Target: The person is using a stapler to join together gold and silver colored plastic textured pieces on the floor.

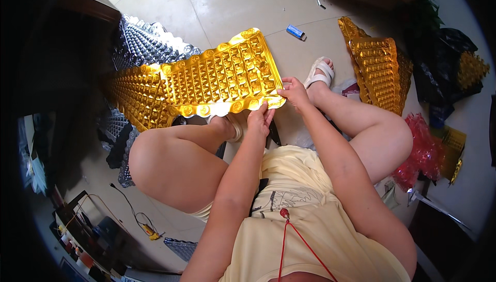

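Note:
A shiny gold embossed plastic sheet (222, 78) with rows of raised bumps and a scalloped border stretches out in front of me. Its right part is raised over the floor, while the left part bends downward at a fold. My left hand (260, 120) is closed on the near scalloped edge, close to the right corner. At that corner, my right hand (294, 95) pinches the sheet's right edge between thumb and fingers. Behind the sheet lies a similar silver embossed sheet (150, 44), partly covered by the gold one.
More gold embossed sheets (380, 67) rest on the floor at the right. A blue packet (296, 32) lies beyond my sandalled foot. Red clear plastic wrap (421, 150) and black bags (439, 67) sit far right. A cable with a yellow connector (151, 232) lies at lower left.

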`<action>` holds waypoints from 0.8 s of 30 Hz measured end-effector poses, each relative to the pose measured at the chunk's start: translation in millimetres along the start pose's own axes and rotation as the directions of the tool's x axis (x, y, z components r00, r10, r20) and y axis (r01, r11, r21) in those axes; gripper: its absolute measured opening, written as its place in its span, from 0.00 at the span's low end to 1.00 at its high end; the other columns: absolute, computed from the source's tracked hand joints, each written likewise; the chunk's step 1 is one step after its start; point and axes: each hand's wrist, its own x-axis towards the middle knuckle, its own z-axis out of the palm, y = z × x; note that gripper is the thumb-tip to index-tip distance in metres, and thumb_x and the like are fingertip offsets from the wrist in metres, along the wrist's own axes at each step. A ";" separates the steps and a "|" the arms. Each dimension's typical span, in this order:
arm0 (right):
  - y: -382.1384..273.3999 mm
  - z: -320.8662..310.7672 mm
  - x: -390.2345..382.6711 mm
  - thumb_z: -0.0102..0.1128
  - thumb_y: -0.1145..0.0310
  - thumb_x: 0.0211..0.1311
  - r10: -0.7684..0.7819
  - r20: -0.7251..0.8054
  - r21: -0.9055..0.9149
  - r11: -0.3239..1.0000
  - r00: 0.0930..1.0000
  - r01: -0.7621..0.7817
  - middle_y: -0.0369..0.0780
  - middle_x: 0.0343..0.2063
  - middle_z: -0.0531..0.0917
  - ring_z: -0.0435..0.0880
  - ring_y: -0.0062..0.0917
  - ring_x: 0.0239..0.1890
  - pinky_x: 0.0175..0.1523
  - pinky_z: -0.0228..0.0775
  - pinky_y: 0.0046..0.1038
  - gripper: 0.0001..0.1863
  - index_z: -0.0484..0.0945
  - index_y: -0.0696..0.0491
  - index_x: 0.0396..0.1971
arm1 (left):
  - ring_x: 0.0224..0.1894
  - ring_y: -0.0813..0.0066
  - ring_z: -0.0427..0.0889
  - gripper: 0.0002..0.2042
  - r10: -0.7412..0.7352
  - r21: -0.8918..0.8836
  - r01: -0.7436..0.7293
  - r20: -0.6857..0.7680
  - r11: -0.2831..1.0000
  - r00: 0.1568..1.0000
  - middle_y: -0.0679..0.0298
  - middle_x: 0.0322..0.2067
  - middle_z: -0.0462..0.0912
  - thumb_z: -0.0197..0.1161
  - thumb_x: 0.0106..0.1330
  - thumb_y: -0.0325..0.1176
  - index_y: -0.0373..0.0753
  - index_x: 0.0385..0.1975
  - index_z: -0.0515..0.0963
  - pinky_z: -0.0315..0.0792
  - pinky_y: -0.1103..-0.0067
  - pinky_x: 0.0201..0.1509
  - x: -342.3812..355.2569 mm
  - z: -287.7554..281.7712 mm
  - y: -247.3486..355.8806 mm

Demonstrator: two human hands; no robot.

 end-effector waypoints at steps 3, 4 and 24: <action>-3.7 -0.7 -2.8 0.61 0.76 0.49 0.041 0.015 -0.013 0.999 0.999 -0.041 0.40 0.31 0.78 0.78 0.20 0.31 0.31 0.71 0.18 0.23 0.65 0.57 0.47 | 0.34 0.73 0.80 0.09 0.024 0.030 -0.024 -0.021 0.999 0.999 0.62 0.34 0.79 0.57 0.60 0.28 0.36 0.39 0.72 0.79 0.82 0.37 -2.4 1.0 -1.0; -5.6 -0.4 -3.6 0.60 0.76 0.50 0.068 0.019 -0.007 0.998 0.998 -0.068 0.40 0.32 0.78 0.78 0.20 0.31 0.31 0.71 0.18 0.23 0.64 0.57 0.47 | 0.34 0.74 0.80 0.09 0.038 0.041 -0.037 -0.021 0.998 0.999 0.62 0.34 0.79 0.57 0.60 0.28 0.36 0.39 0.72 0.79 0.82 0.37 -2.0 0.7 -0.7; 0.6 -7.7 0.0 0.56 0.72 0.54 0.065 0.064 -0.104 0.993 0.996 -0.058 0.40 0.32 0.79 0.78 0.17 0.29 0.29 0.71 0.15 0.19 0.67 0.59 0.45 | 0.33 0.75 0.80 0.10 0.078 0.064 -0.075 -0.049 0.995 0.996 0.64 0.34 0.79 0.60 0.57 0.26 0.37 0.39 0.72 0.79 0.85 0.34 -1.5 1.6 -0.6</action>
